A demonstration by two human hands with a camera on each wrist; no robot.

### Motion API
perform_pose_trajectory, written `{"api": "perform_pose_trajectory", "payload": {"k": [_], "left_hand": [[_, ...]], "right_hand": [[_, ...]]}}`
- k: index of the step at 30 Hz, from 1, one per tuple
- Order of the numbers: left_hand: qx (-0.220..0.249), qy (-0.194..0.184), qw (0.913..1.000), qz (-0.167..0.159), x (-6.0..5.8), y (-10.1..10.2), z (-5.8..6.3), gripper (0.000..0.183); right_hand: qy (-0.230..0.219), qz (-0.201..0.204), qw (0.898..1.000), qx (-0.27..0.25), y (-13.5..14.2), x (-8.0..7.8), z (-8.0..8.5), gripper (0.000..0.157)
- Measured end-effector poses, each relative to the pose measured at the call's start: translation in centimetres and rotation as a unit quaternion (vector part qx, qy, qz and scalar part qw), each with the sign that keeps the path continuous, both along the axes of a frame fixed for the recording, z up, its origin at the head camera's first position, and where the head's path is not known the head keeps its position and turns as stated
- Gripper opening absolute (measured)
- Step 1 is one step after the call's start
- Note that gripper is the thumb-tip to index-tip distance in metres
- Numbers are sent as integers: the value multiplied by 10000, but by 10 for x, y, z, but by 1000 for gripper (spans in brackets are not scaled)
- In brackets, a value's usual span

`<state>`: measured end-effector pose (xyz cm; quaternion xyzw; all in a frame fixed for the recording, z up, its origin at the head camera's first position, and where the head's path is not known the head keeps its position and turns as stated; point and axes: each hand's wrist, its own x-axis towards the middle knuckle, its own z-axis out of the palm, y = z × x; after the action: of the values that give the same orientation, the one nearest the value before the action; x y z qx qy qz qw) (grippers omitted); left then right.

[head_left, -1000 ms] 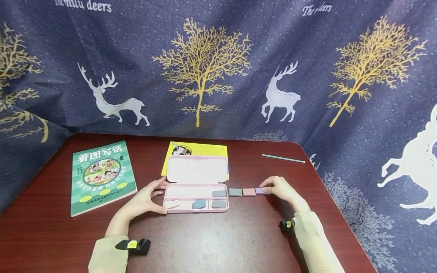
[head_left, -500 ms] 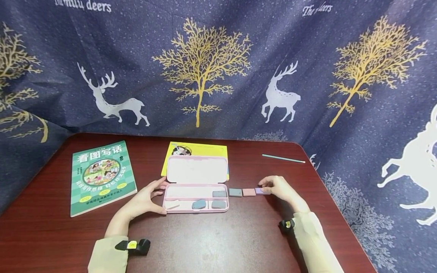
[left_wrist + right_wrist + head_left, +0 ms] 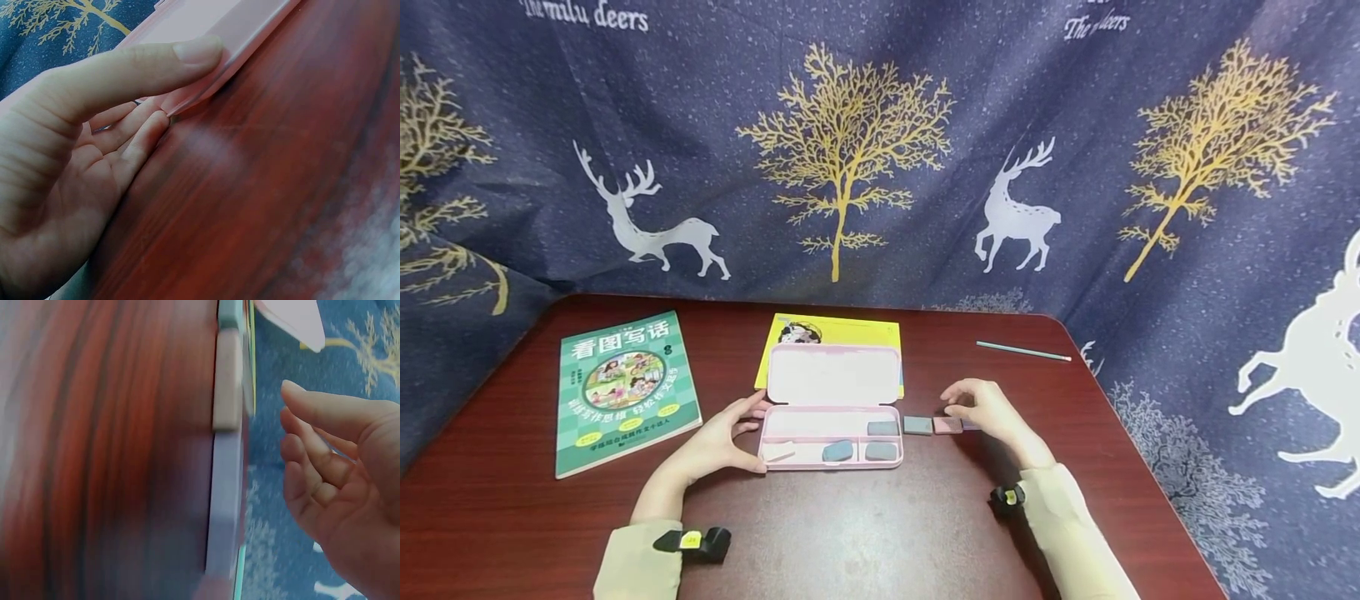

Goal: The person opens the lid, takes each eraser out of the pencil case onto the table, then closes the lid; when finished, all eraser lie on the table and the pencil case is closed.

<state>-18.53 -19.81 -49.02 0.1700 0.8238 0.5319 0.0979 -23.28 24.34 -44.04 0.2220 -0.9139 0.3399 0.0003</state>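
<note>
Purple block [image 3: 225, 503] mostly hidden in head view, yellow book [image 3: 850, 331] partly covered

Left hand [image 3: 717, 439] against pink case [image 3: 833, 377]

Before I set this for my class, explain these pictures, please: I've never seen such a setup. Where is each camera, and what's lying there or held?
No machine here: just a person's two bare hands. The head view comes from a camera worn on the head, each wrist view from one on that wrist. On the table lies an open pink case with three bluish blocks and a pale piece inside. The left hand grips its left end. Beside it, a green block, a pink block and a purple block form a row; the right hand is near them, holding nothing. A green book, a pencil and a yellow printed item lie around.
</note>
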Motion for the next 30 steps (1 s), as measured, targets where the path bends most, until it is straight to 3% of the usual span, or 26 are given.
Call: {"api": "perform_pose_trajectory", "payload": {"k": [10, 22, 30], "left_hand": [[-2, -24, 10000, -86, 0, -1, 3, 112], [-6, 1, 10000, -28, 1, -1, 1, 112], [-8, -13, 10000, -59, 1, -1, 4, 112]], "right_hand": [[235, 403, 9989, 87, -39, 4, 3, 13], [121, 1081, 9941, -23, -70, 10, 6, 14], [-161, 1217, 9922, 222, -86, 13, 8, 17]]}}
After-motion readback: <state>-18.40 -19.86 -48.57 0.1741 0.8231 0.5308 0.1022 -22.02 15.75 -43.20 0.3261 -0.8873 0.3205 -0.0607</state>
